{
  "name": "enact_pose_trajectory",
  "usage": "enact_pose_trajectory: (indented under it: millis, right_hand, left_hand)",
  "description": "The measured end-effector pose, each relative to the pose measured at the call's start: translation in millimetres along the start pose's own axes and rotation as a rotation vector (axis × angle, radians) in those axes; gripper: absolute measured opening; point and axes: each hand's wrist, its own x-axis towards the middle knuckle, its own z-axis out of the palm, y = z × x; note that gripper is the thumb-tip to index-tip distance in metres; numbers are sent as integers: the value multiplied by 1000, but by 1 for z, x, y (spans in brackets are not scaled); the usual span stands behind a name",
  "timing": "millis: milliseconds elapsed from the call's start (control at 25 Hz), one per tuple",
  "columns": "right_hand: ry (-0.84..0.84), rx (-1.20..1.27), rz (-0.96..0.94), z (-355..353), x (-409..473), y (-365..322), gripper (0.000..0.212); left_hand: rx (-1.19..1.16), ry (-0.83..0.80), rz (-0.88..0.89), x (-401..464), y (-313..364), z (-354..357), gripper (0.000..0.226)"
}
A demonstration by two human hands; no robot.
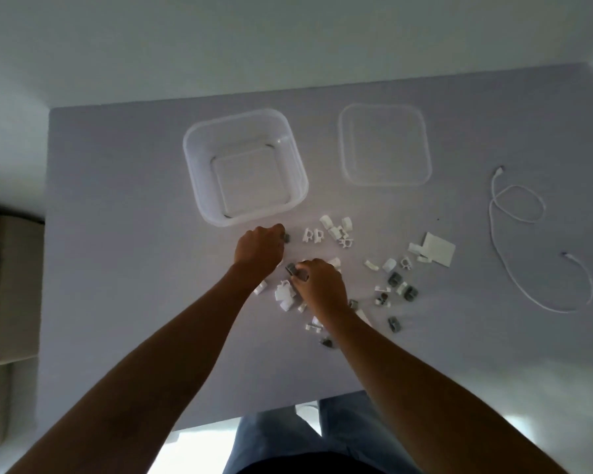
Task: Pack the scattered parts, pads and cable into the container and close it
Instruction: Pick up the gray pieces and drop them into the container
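Left hand (259,249) pinches a grey part (287,238) just below the empty container (245,167); right hand (319,285) grips another grey part (297,272). Advice — gather handfuls, drop inside; cable (517,241) and lid (384,145) remain on the desk (117,234), far right.

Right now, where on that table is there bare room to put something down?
Bare patches: the strip left of the open container, the near edge of the table in front of the parts, and the gap between the lid and the cable. It is crowded around both hands, where the small parts and pads lie scattered.
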Motion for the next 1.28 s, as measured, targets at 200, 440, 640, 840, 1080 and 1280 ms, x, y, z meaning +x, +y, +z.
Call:
enact_pose_trajectory:
  millis: [200, 440, 640, 840, 1080, 1280]
  right_hand:
    - [52, 80, 46, 5, -3, 5, 24]
    - [68, 114, 2, 11, -1, -1, 35]
    - [48, 50, 129, 16, 6, -6, 30]
    - [46, 408, 214, -1, 15, -21, 10]
    - [-325, 1797, 509, -64, 61, -66, 6]
    - [-509, 1892, 281, -90, 107, -79, 17]
  left_hand:
    - [-200, -58, -24, 4, -9, 5, 22]
    - [-1002, -155, -298, -19, -10, -25, 24]
    - [-1046, -109, -187, -31, -17, -65, 27]
    - [-840, 154, -157, -4, -41, -103, 24]
    - [-499, 156, -114, 37, -72, -118, 28]
    - [-61, -26, 69, 63, -65, -105, 35]
